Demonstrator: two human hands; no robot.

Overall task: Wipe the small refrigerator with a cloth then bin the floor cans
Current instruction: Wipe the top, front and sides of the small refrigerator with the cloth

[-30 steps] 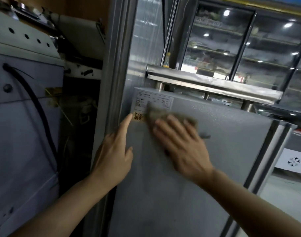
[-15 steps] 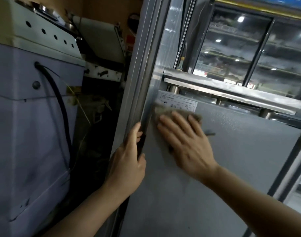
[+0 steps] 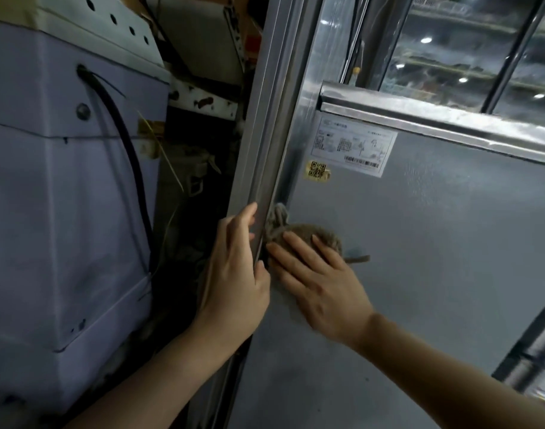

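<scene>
1. Hands first: the left hand (image 3: 234, 270) is curled around the vertical metal frame strip (image 3: 265, 128) at the left edge of the small refrigerator (image 3: 435, 258). Its thumb lies along the front of the strip and the other fingers go behind it, so it grips the strip.
2. Right hand (image 3: 320, 283) lies flat with the fingers spread and straight, and it presses the cloth (image 3: 299, 232) against the grey side panel of the refrigerator. The fingertips point up and to the left, toward the frame strip.
3. Cloth is brownish and crumpled. It sits just beside the frame strip, below the stickers. Most of it is hidden under the right palm; only the upper bunch and a thin tail on the right side show.
4. Both forearms come in from the bottom edge and are cut off there.
5. Floor cans are not to be seen from here, and the bottom of the refrigerator is cut off.
6. White label (image 3: 354, 151) is stuck near the top of the panel, with small diagrams and a barcode; the print is too small to read. Left of it and a little lower is a yellow sticker with a QR code (image 3: 318, 170).
7. Metal shelf (image 3: 435, 119) runs over the top of the refrigerator.
8. To the left, a pale cabinet (image 3: 63, 196) with a black cable (image 3: 125, 156) stands apart, and the gap between is dark and hard to make out.
</scene>
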